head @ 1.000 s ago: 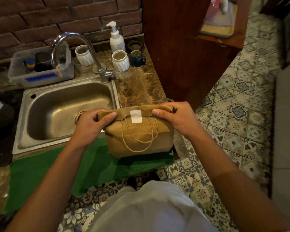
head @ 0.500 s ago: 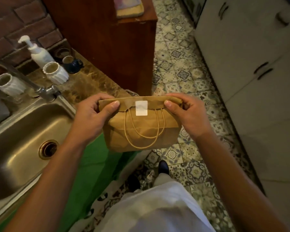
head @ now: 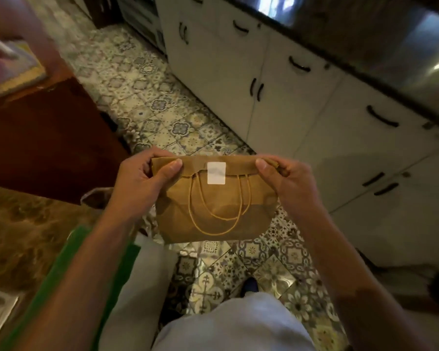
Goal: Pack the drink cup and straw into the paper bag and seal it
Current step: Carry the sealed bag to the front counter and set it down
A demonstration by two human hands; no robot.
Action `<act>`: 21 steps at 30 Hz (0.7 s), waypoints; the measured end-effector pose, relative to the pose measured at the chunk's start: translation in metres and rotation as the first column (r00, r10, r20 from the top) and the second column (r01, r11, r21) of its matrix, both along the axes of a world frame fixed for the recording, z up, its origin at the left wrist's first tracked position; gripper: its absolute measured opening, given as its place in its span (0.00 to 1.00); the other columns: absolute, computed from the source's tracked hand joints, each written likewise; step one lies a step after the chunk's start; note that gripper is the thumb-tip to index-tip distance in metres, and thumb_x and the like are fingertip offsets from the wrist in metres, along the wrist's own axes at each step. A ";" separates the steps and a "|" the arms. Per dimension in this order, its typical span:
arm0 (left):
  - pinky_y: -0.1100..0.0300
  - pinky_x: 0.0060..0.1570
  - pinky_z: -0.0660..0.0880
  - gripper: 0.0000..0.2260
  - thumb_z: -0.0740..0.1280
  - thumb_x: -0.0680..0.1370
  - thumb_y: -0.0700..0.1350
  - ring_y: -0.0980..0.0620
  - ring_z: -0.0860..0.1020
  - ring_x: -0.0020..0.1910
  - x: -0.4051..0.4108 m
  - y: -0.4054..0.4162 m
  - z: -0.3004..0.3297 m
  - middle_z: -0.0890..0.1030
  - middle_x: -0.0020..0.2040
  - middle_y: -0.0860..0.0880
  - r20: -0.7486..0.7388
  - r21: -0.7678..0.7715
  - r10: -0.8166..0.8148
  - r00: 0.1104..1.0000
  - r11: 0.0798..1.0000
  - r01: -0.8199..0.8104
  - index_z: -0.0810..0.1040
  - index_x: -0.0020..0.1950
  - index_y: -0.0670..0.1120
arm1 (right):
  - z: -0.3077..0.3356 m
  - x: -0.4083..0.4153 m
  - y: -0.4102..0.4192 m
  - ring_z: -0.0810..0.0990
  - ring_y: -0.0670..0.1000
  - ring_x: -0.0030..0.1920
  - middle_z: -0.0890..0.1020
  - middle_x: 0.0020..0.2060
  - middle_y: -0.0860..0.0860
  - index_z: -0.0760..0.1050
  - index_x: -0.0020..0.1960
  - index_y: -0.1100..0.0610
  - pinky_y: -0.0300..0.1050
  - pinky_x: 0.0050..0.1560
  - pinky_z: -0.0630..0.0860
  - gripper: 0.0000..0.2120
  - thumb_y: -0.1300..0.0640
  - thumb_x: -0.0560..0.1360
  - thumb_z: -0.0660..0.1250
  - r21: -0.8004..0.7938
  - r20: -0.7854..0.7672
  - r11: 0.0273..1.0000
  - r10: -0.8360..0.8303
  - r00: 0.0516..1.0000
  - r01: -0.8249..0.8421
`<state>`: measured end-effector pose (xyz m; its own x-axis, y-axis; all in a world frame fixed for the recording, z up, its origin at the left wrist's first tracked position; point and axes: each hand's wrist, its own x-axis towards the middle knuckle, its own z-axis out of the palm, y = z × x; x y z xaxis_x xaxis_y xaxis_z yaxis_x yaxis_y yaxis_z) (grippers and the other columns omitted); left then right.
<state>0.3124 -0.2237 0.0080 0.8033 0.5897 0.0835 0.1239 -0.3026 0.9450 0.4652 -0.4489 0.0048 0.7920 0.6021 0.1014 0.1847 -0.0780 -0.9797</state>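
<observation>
A brown paper bag (head: 213, 206) hangs in the air over the tiled floor, held between both hands. Its top is folded over, and a white sticker (head: 216, 173) holds the fold down at the middle. Two string handles loop down its front. My left hand (head: 140, 178) pinches the folded top's left corner. My right hand (head: 281, 178) pinches the right corner. The drink cup and straw are not visible.
White cabinets (head: 314, 117) with dark handles run along the right under a dark counter (head: 365, 34). A brown wooden cabinet (head: 43, 138) stands at left. The marble counter (head: 23, 224) and green mat (head: 69, 282) lie lower left. Patterned floor tiles (head: 162, 102) stretch ahead.
I have turned right, away from the sink, carrying the bag off the green mat and out over the floor. Both hands keep the same hold on the folded top.
</observation>
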 end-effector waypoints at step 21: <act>0.71 0.35 0.75 0.07 0.72 0.78 0.43 0.66 0.81 0.36 0.421 -0.177 0.026 0.84 0.36 0.63 0.143 0.043 -0.502 0.853 0.864 0.501 0.81 0.45 0.56 | 0.025 0.273 -0.224 0.85 0.43 0.45 0.87 0.43 0.42 0.84 0.52 0.43 0.41 0.46 0.81 0.06 0.53 0.81 0.70 -0.028 0.207 0.798 -0.584 0.785 0.602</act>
<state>0.7335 -0.4011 0.0344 0.9687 0.1097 0.2229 -0.1831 -0.2907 0.9391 0.7379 -0.6733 0.0302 0.9686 0.0329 0.2462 0.2439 -0.3140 -0.9175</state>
